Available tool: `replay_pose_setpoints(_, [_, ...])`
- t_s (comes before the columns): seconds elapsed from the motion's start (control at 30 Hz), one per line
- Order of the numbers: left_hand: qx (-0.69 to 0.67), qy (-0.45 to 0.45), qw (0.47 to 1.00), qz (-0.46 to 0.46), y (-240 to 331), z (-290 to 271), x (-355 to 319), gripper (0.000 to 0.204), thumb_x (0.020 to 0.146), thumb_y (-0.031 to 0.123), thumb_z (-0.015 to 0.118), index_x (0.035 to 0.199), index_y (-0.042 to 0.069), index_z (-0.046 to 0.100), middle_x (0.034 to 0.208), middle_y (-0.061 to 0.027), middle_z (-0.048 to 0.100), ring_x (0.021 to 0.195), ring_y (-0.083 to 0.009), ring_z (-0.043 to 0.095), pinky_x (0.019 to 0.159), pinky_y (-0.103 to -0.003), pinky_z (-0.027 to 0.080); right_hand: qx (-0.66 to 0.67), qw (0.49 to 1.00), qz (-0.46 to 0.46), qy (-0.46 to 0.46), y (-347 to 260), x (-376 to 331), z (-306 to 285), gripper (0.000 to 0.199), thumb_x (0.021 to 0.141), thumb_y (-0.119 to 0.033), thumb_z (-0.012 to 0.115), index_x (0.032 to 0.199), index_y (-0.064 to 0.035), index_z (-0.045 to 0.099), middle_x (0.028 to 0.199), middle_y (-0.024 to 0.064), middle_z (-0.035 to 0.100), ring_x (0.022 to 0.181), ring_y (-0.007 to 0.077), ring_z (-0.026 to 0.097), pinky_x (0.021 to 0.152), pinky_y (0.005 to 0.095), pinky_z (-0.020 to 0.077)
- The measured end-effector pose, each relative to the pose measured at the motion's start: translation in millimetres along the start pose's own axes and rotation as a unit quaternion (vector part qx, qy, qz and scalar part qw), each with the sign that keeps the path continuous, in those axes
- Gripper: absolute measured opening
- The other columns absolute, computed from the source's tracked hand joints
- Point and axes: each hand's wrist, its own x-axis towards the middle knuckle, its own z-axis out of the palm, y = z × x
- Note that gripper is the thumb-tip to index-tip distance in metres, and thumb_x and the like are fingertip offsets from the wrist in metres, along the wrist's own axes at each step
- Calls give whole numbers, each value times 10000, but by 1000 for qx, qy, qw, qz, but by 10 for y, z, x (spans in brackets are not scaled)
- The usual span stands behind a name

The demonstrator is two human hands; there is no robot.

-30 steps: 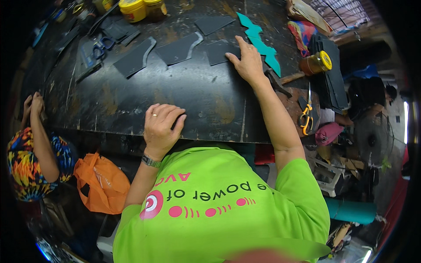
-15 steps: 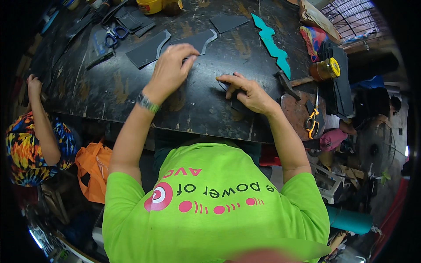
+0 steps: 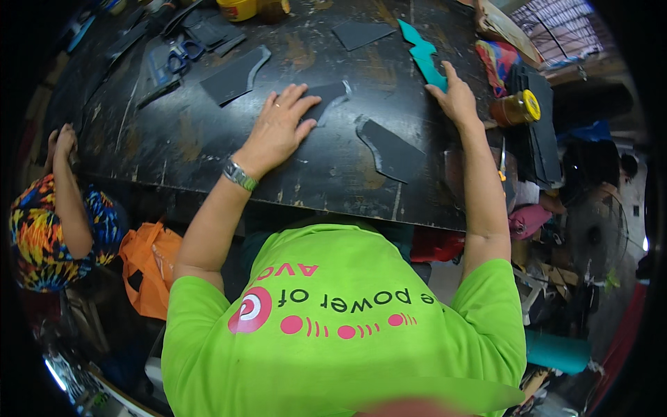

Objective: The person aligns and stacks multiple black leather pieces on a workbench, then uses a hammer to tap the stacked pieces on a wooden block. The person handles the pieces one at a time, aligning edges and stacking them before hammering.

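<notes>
**My right hand [image 3: 457,99] is now at the flat, jagged-edged teal strip [image 3: 421,58]**

Half a second ago my right hand was low over the table, fingers curled above a dark piece. Now a flat charcoal panel with a pale grey curved border [image 3: 394,151] lies uncovered there, toward 8 o'clock from that hand. I judge that this leaves it unattended while the right hand turns to the strip.

My left hand [image 3: 276,132] has come down palm-first, fingers spread, onto a second pale-bordered charcoal panel [image 3: 333,95], which sits nearer to me than it did; I take that as sliding or steadying it.

With 12 o'clock straight away from me, the strip runs toward 11 o'clock from my right hand, its near end hidden behind that hand. Thumb and index finger stand apart; I cannot tell whether they grip the strip or only rest on it. The panel under my left fingers pokes out toward 2 o'clock. A third pale-bordered charcoal panel [image 3: 233,78] lies at 11 o'clock from my left hand, and a plain, angular charcoal piece [image 3: 363,33] at 1 o'clock, all on the scuffed black tabletop [image 3: 208,153].
</notes>
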Motion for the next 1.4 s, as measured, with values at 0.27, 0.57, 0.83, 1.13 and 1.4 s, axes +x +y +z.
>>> replay_pose_setpoints(0.27, [-28,-4,999,-15,137,-194,-641,443,986,223,632,1411,125,557,1572,-159,421,1496,-337,340,1233,-524,235,52,998,-21,-11,35,21,-119,697,906,-151,502,1567,-271,316,1017,349,680,993,512,665,914,570,502])
replay_pose_setpoints(0.57, [-66,49,996,-31,232,-262,-644,409,949,231,696,1328,92,630,1554,-164,435,1443,-339,408,1197,-507,295,467,828,-60,305,-139,-322,-432,665,832,132,508,1477,-11,438,1314,161,632,1180,248,643,1037,335,481])
replay_pose_setpoints(0.83, [-542,111,830,-77,779,-53,-485,322,965,96,709,1267,4,642,1187,-58,650,1095,-118,611,969,-270,482,832,552,54,-5,-1577,-1548,-396,838,852,135,668,1578,-31,282,1278,106,615,1170,209,619,1050,370,486])
replay_pose_setpoints(1.13, [-482,25,862,-154,602,-201,-784,127,958,57,705,1063,-2,666,928,28,632,827,-31,564,733,-201,474,715,687,67,-114,-1288,-1544,-184,957,863,19,659,1637,-94,107,1291,253,622,1045,238,668,821,319,559])
replay_pose_setpoints(1.4, [-362,-28,932,-12,779,-244,-587,173,915,136,742,1021,2,715,897,-117,702,773,-253,677,700,-343,520,506,798,-199,-259,-1286,-1618,-672,800,805,96,701,1541,-50,423,1529,94,501,1092,186,653,978,323,514])
